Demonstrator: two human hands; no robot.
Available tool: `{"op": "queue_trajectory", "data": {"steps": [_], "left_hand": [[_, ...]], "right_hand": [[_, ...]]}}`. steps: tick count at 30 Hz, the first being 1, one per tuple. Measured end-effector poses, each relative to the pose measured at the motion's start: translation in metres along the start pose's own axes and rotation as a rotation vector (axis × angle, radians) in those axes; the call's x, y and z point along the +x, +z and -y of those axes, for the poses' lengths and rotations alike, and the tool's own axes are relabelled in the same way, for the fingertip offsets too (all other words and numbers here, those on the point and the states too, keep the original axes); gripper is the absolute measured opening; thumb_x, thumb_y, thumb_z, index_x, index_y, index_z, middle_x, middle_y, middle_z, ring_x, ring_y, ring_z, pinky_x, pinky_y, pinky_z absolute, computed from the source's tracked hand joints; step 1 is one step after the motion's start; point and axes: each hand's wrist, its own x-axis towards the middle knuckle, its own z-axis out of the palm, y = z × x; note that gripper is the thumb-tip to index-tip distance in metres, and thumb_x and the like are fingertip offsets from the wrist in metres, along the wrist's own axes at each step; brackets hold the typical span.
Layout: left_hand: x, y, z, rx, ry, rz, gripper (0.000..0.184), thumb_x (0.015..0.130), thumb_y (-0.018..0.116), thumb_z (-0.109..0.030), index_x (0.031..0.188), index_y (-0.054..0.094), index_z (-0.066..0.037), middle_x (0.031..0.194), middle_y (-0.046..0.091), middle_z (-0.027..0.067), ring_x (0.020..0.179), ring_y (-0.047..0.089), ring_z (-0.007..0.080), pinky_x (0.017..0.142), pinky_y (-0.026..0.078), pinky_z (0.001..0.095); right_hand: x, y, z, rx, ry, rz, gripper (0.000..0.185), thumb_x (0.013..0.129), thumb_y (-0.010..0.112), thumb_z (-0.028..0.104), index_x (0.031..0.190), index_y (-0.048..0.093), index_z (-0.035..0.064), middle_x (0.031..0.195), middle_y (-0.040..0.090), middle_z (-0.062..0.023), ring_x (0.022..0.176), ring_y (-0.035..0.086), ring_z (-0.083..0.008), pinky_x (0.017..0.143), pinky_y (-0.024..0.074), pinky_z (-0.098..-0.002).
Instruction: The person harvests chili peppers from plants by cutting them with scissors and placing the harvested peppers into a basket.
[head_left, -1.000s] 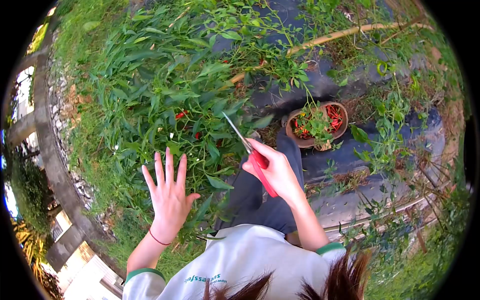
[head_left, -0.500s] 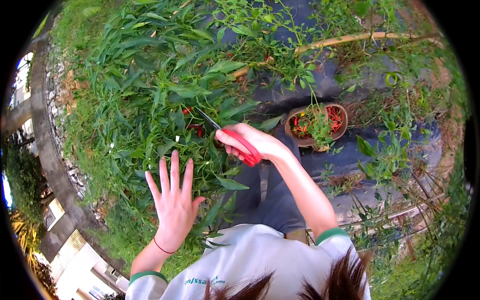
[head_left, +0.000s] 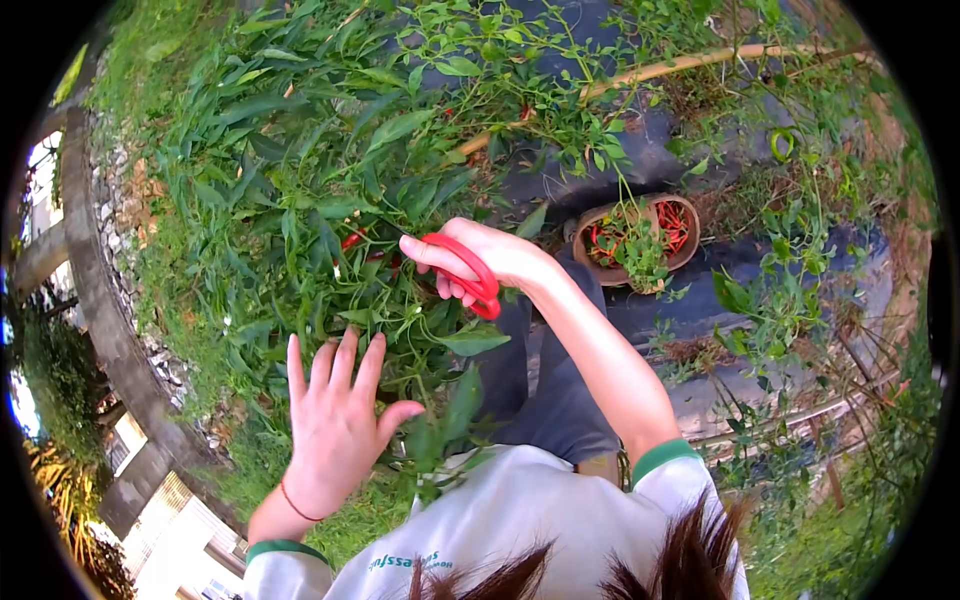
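In my right hand (head_left: 470, 262) is a pair of red-handled scissors (head_left: 484, 285), my fingers closed around the handles. Its blades run left into the leaves and are mostly hidden. Just left of them a red chili pepper (head_left: 353, 239) shows among the leaves of the pepper plant (head_left: 300, 190). Another red bit shows partly behind the foliage near my fingers. My left hand (head_left: 340, 420) is spread palm down over the lower leaves, thumb out to the right, holding nothing.
A woven basket (head_left: 690, 252) with red chilies (head_left: 672, 226) stands at right on black ground sheeting (head_left: 800, 300), leafy stems hanging over it. A bamboo pole (head_left: 690, 66) crosses behind. Stones and a concrete kerb (head_left: 110, 290) lie far left.
My right hand with the scissors has moved slightly up and left, and the blades have sunk into the leaves. My left hand has shifted a little lower, its thumb stretched further out.
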Motion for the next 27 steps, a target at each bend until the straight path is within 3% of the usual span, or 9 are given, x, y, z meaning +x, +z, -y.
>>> {"op": "queue_trajectory", "data": {"steps": [2,4,8,12,16,20,24,26,27], "left_hand": [[0.019,-0.019,0.008,-0.125,0.05,-0.125,0.042,0.079,0.051,-0.037,0.106,0.051,-0.004,0.094,0.058,0.0127,0.085,0.055,0.0267,0.088,0.032,0.041],[0.05,-0.043,0.012,-0.153,-0.066,-0.188,0.026,0.079,0.053,-0.026,0.091,0.056,-0.003,0.083,0.06,0.0078,0.074,0.055,0.0245,0.073,0.038,0.0352],[0.121,-0.037,0.033,0.278,0.173,-0.533,0.009,0.072,0.055,-0.012,0.067,0.055,-0.005,0.067,0.056,0.0069,0.06,0.052,0.0223,0.06,0.039,0.0341],[0.153,0.006,0.032,0.432,0.054,-0.115,0.005,0.065,0.058,-0.011,0.064,0.057,-0.006,0.06,0.057,0.0108,0.067,0.057,0.0229,0.06,0.041,0.0345],[0.151,0.035,0.048,0.316,-0.044,-0.167,0.008,0.066,0.06,-0.014,0.065,0.061,-0.007,0.064,0.058,0.0101,0.07,0.056,0.0236,0.064,0.04,0.0347],[0.14,0.053,0.051,0.309,-0.071,-0.21,0.011,0.066,0.061,-0.018,0.066,0.062,-0.007,0.073,0.059,0.0086,0.079,0.052,0.023,0.072,0.037,0.0359],[0.131,0.059,0.046,0.189,-0.135,-0.251,0.012,0.065,0.06,-0.018,0.065,0.062,-0.006,0.071,0.059,0.0071,0.079,0.052,0.0238,0.074,0.036,0.037],[0.126,0.066,0.046,0.161,-0.137,-0.259,0.01,0.065,0.058,-0.015,0.067,0.061,-0.005,0.07,0.06,0.0082,0.08,0.052,0.0249,0.075,0.035,0.0373],[0.124,0.068,0.047,0.157,-0.162,-0.229,0.012,0.065,0.058,-0.015,0.07,0.06,-0.005,0.069,0.059,0.009,0.08,0.052,0.0254,0.075,0.035,0.0378]], "right_hand": [[0.0,0.003,-0.001,0.001,-0.006,0.001,0.065,0.076,0.044,0.06,0.074,0.056,-0.0037,0.051,0.053,-0.0068,0.04,0.052,-0.0127,0.038,0.0427,-0.0225],[-0.003,0.007,0.0,0.006,-0.011,-0.023,0.062,0.078,0.044,0.057,0.072,0.056,-0.004,0.052,0.053,-0.0065,0.04,0.052,-0.0126,0.038,0.0429,-0.0228],[-0.004,0.019,0.0,0.151,-0.011,-0.111,0.051,0.083,0.047,0.043,0.062,0.054,-0.0025,0.048,0.05,-0.0045,0.038,0.05,-0.0113,0.036,0.042,-0.0225],[0.0,0.022,-0.012,0.1,0.017,-0.083,0.048,0.084,0.046,0.042,0.066,0.055,-0.0015,0.049,0.051,-0.0041,0.038,0.049,-0.0104,0.036,0.0415,-0.0223],[-0.002,0.023,-0.017,0.044,-0.007,-0.094,0.054,0.082,0.045,0.05,0.061,0.053,0.0005,0.049,0.051,-0.0038,0.038,0.049,-0.0103,0.036,0.041,-0.0224],[-0.006,0.024,-0.019,0.054,-0.08,-0.187,0.055,0.08,0.051,0.047,0.047,0.046,0.0028,0.042,0.048,-0.0057,0.037,0.047,-0.0147,0.04,0.0372,-0.0281],[-0.011,0.021,-0.026,-0.056,-0.1,-0.238,0.054,0.08,0.052,0.046,0.047,0.045,0.0037,0.042,0.047,-0.0048,0.038,0.046,-0.0151,0.042,0.0362,-0.0289],[-0.02,0.017,-0.021,-0.088,0.008,-0.127,0.051,0.08,0.047,0.051,0.072,0.055,0.001,0.053,0.051,-0.0027,0.042,0.049,-0.0095,0.04,0.0395,-0.0229],[-0.024,0.015,-0.018,-0.062,0.026,-0.088,0.05,0.081,0.047,0.05,0.072,0.054,0.0013,0.053,0.051,-0.0025,0.043,0.049,-0.0095,0.04,0.0394,-0.0228]]}}
